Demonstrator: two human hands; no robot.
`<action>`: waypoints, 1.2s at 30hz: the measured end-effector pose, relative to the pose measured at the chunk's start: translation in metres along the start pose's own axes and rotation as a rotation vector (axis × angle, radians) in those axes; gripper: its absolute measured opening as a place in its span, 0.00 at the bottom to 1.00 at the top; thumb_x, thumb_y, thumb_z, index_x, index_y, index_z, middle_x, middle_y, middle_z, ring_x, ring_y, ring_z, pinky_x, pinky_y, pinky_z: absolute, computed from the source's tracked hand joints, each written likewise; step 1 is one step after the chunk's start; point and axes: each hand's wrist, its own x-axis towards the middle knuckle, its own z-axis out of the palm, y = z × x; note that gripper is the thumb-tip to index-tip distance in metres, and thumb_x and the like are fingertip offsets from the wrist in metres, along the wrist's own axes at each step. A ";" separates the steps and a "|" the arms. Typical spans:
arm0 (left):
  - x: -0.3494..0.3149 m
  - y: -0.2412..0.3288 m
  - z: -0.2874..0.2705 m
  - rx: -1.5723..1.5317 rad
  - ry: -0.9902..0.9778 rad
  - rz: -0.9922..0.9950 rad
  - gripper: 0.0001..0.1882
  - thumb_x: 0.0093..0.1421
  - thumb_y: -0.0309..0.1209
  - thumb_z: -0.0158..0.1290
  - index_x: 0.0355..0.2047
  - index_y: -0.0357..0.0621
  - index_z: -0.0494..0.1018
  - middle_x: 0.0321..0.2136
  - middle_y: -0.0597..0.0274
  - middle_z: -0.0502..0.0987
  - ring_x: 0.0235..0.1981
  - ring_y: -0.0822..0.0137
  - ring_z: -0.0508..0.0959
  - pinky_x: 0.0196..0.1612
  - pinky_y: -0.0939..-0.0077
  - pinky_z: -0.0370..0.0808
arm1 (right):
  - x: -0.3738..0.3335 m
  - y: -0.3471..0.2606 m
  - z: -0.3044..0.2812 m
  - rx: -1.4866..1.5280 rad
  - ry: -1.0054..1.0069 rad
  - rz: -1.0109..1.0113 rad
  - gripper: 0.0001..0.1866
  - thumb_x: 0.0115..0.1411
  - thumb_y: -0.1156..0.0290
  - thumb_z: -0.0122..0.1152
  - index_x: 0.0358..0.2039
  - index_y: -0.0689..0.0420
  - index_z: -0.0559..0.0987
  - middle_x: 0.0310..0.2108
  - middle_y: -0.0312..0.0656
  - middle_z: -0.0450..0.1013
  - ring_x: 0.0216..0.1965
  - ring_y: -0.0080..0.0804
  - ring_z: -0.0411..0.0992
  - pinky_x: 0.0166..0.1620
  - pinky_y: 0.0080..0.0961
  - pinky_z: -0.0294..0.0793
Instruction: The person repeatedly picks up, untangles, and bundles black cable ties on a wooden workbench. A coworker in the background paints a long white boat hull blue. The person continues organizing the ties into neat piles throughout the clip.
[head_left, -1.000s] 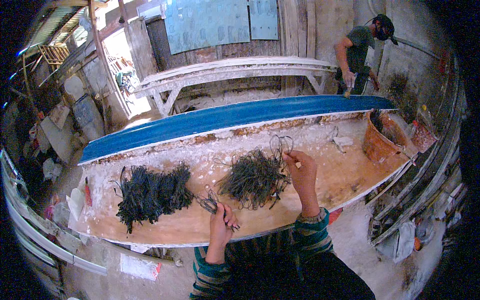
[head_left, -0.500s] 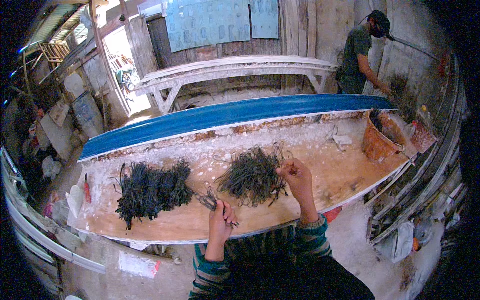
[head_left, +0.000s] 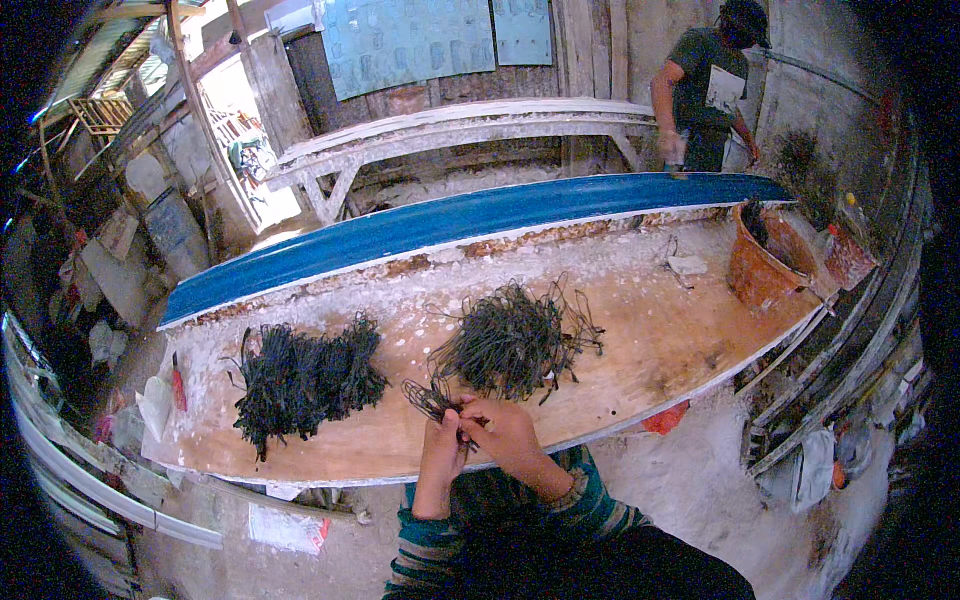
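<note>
At the near edge of the long plank workbench (head_left: 640, 340): left hand (head_left: 443, 440) and right hand (head_left: 503, 432) meeting, fingers of both closing on one small bundle of dark strands (head_left: 428, 398), its looped end fanning out to the left. Holding it just above the board, close to the body, apparently for fine finger work. Forearms rising from the lower edge, wrists bent inward, knuckles nearly touching. Lying just behind the hands, a loose tangled heap (head_left: 515, 340); well to the left, a denser pile (head_left: 300, 380). Standing at the far right end, an orange bucket (head_left: 760, 270); beyond the blue board (head_left: 460, 225), another person (head_left: 705, 95).
</note>
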 end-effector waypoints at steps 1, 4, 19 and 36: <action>0.001 0.000 0.002 0.030 -0.004 0.012 0.25 0.56 0.50 0.45 0.40 0.38 0.66 0.29 0.64 0.72 0.25 0.75 0.71 0.24 0.86 0.67 | 0.000 0.001 0.002 -0.075 0.054 -0.101 0.04 0.50 0.73 0.57 0.27 0.59 0.75 0.29 0.41 0.73 0.32 0.32 0.72 0.38 0.27 0.70; 0.000 0.004 0.007 -0.027 0.005 -0.010 0.23 0.57 0.48 0.44 0.40 0.39 0.67 0.30 0.62 0.73 0.29 0.73 0.73 0.25 0.85 0.68 | -0.001 0.008 0.006 -0.164 0.119 -0.257 0.07 0.50 0.72 0.56 0.30 0.58 0.76 0.31 0.43 0.73 0.35 0.39 0.71 0.38 0.29 0.70; 0.008 0.005 -0.001 -0.368 -0.084 -0.064 0.16 0.60 0.45 0.38 0.28 0.46 0.62 0.15 0.65 0.61 0.20 0.67 0.66 0.28 0.72 0.67 | 0.017 0.021 -0.076 -0.629 0.016 -0.034 0.17 0.43 0.76 0.60 0.36 0.46 0.77 0.27 0.41 0.66 0.29 0.40 0.68 0.32 0.31 0.69; 0.008 0.004 -0.003 -0.415 -0.054 -0.099 0.16 0.58 0.47 0.42 0.28 0.47 0.63 0.14 0.69 0.58 0.17 0.72 0.61 0.24 0.77 0.63 | 0.037 0.005 -0.117 -0.346 0.443 -0.067 0.10 0.56 0.67 0.52 0.33 0.59 0.77 0.29 0.42 0.73 0.31 0.30 0.70 0.37 0.24 0.67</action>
